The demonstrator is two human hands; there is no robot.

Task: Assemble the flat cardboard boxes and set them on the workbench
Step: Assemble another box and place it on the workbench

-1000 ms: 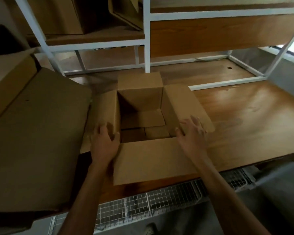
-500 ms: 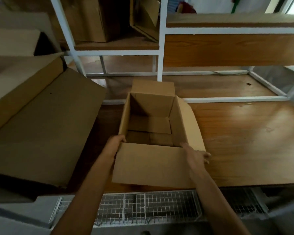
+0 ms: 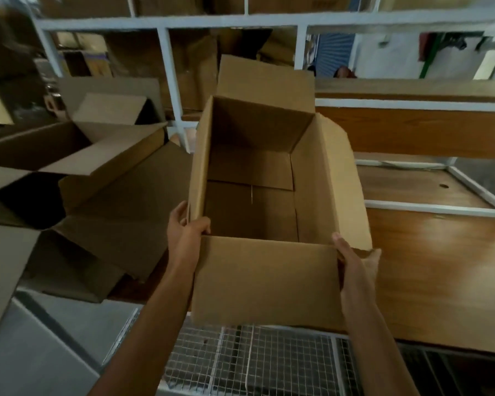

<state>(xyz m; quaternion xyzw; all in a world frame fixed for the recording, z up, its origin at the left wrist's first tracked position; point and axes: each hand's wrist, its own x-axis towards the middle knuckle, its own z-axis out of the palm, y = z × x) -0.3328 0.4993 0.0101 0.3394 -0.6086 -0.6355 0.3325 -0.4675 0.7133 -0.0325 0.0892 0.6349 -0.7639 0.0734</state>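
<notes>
An assembled brown cardboard box [image 3: 263, 281] with its top flaps open is held up above the front edge of the wooden workbench [image 3: 440, 267]. Its bottom flaps are folded shut inside. My left hand [image 3: 187, 232] grips the box's near left corner, thumb over the rim. My right hand [image 3: 352, 261] holds the near right corner from outside, partly behind the right flap. The near flap hangs down toward me and the far flap stands up.
Other open cardboard boxes [image 3: 77, 155] and flat cardboard pieces [image 3: 117, 224] crowd the left side of the bench. A white metal shelf frame [image 3: 169, 75] with more cardboard rises behind. A wire mesh rack [image 3: 255, 364] lies below the bench's front edge.
The box has been lifted off the workbench and raised toward me. Both hands moved from resting on the side flaps to gripping the near corners. The view has tilted upward.
</notes>
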